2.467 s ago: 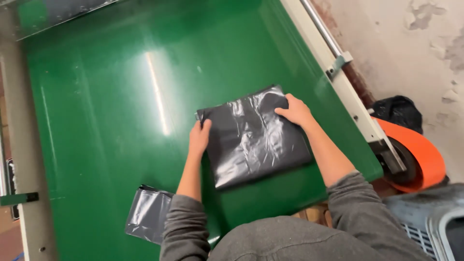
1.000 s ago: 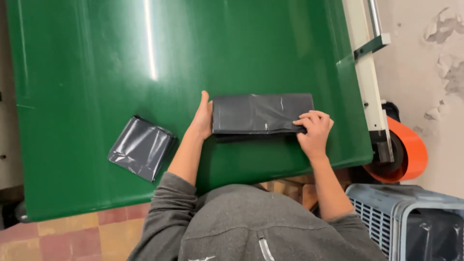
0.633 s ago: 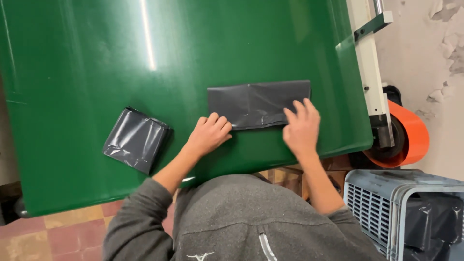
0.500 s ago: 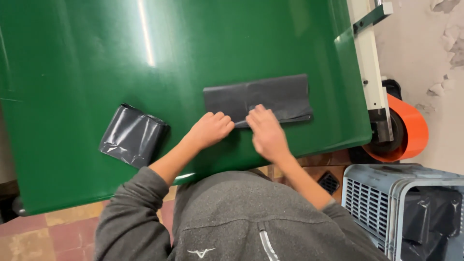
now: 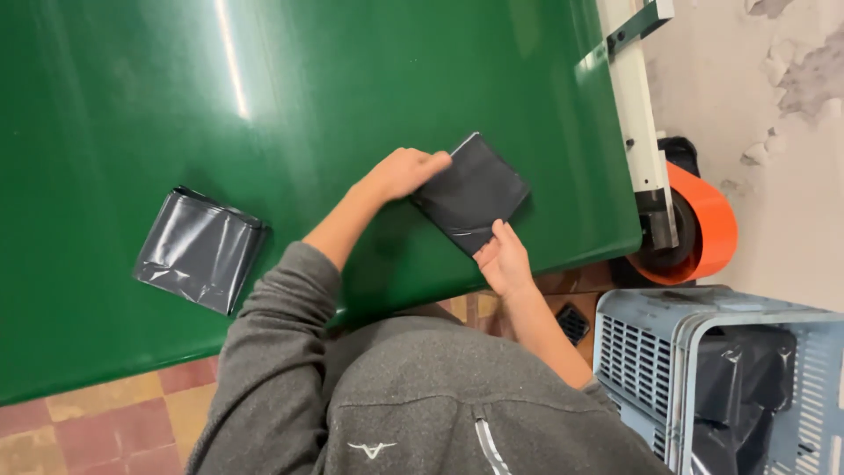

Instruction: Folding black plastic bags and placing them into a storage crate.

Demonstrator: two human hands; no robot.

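Folded down from a long strip into a small square, the black plastic bag (image 5: 472, 191) is being pinched by the left hand (image 5: 400, 172) and right hand (image 5: 504, 261) near the green table (image 5: 352, 79) edge, well apart from the finished folded bag (image 5: 200, 250) lying leftward.

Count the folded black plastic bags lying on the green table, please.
2: one folded bag between the left hand and right hand; another bag near the table's left edge.
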